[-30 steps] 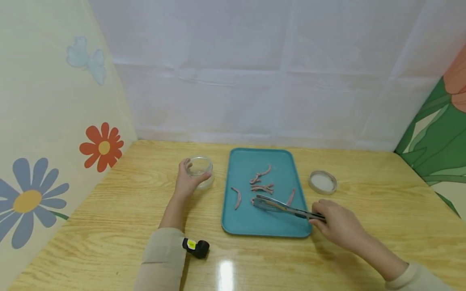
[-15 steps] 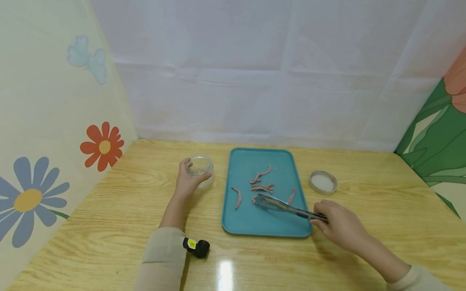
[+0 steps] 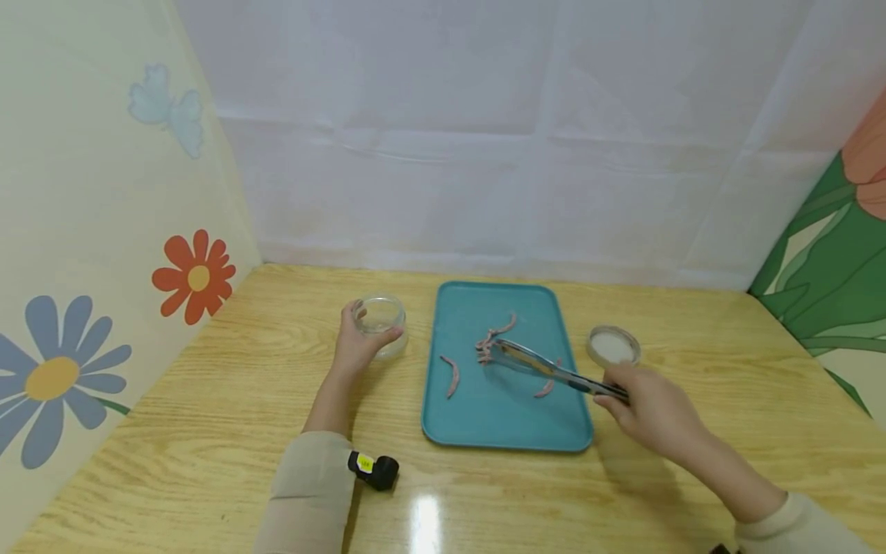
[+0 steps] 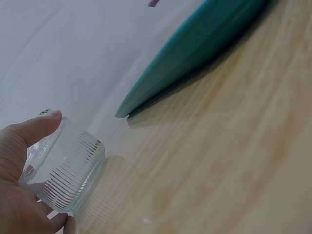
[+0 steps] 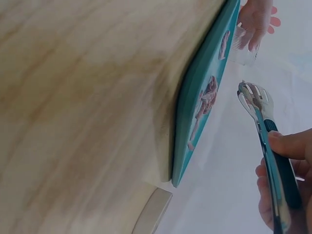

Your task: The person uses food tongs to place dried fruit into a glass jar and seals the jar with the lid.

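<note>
Glass jar point(image 4: 70, 170) in its curve, the left hand point(image 3: 353, 346) wraps thumb and fingers round the sides. To the right of that hand lies a blue tray point(image 3: 512, 427) with pink strips point(image 3: 453, 379) on it. The right hand point(image 3: 651, 408) grips metal tongs point(image 3: 554, 373), their tips over the strips left of that hand; whether they pinch one I cannot tell. A round lid point(image 3: 612, 345) lies just beyond the right hand.

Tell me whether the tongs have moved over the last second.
Yes: in the head view, the tongs have shifted toward the far edge of the teal tray.
</note>
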### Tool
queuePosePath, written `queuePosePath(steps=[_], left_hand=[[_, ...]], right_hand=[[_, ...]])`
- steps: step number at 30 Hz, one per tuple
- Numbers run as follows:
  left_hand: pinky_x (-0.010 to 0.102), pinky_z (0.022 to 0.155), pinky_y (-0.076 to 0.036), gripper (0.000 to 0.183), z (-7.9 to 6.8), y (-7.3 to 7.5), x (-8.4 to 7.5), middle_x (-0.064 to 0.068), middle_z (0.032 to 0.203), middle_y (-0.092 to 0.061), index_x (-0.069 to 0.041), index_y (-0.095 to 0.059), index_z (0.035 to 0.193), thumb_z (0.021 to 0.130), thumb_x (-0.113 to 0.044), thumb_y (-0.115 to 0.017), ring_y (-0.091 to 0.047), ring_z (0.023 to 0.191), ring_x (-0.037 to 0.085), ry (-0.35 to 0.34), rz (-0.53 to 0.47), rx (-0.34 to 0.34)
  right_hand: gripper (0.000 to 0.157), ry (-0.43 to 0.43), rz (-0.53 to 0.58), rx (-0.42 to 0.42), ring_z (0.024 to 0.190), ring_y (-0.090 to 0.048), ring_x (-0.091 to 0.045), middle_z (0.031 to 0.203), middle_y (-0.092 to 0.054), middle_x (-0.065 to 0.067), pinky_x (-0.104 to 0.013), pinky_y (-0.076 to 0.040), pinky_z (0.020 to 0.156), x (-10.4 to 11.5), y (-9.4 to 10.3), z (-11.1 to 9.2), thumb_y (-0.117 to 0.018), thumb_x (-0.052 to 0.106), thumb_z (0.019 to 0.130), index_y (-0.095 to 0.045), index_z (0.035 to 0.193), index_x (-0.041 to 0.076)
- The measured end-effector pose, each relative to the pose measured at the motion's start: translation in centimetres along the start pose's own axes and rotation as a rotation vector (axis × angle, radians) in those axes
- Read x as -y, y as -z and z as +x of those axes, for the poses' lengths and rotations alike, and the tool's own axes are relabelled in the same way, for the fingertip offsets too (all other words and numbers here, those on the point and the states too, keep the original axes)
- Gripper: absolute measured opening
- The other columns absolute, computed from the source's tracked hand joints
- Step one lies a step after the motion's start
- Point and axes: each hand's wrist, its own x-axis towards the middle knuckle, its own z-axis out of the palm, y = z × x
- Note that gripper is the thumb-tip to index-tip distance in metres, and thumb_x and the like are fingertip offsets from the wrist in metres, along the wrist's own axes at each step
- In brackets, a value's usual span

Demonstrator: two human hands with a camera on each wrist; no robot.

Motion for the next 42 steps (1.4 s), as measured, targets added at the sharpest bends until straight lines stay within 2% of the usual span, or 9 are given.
queuePosePath(steps=[9,17,24,35,42], left_hand=[[0.045,0.094,-0.027,0.094,0.2,0.0,0.2,0.019,0.135,-0.020,-0.006,-0.010,0.135,0.069,-0.024,-0.074,-0.019,0.122,0.036,-0.005,0.005,-0.005],[0.047,0.094,-0.026,0.098,0.0,0.0,0.3,0.022,0.133,-0.022,-0.006,-0.012,0.135,0.065,-0.034,-0.075,-0.020,0.120,0.040,-0.025,0.013,-0.025],[0.044,0.094,-0.027,0.094,0.2,0.1,0.2,0.019,0.135,-0.020,-0.007,-0.010,0.135,0.069,-0.024,-0.073,-0.019,0.121,0.036,0.006,0.005,-0.004],[0.044,0.094,-0.027,0.094,0.2,0.1,0.1,0.019,0.135,-0.020,-0.006,-0.011,0.135,0.068,-0.026,-0.074,-0.019,0.122,0.036,-0.004,0.014,-0.004],[0.044,0.094,-0.027,0.095,0.1,0.1,0.1,0.019,0.135,-0.020,-0.006,-0.010,0.135,0.068,-0.027,-0.074,-0.019,0.122,0.036,-0.003,0.014,-0.001]], right_hand=[[0.026,0.033,-0.016,-0.069,0.046,-0.031,-0.010,0.055,-0.034,0.004,-0.024,-0.026,0.039,0.1,1.0,1.2,-0.069,0.011,0.073,-0.044,0.065,0.013],[0.025,0.056,-0.002,-0.094,0.048,-0.031,-0.011,0.058,-0.034,0.002,-0.025,-0.026,0.040,0.8,1.2,2.8,-0.067,0.011,0.075,-0.043,0.066,0.012],[0.019,0.023,-0.003,-0.092,0.049,-0.034,-0.013,0.061,-0.040,0.000,-0.026,-0.027,0.042,1.6,1.2,4.3,-0.065,0.014,0.078,-0.048,0.069,0.009],[0.019,0.011,0.012,-0.128,0.051,-0.036,-0.015,0.063,-0.043,-0.001,-0.027,-0.028,0.043,2.4,1.1,5.9,-0.065,0.015,0.078,-0.048,0.069,0.010],[0.020,0.004,0.030,-0.110,0.050,-0.035,-0.015,0.062,-0.041,-0.001,-0.028,-0.028,0.042,3.4,0.9,6.6,-0.063,0.016,0.079,-0.047,0.070,0.009]])
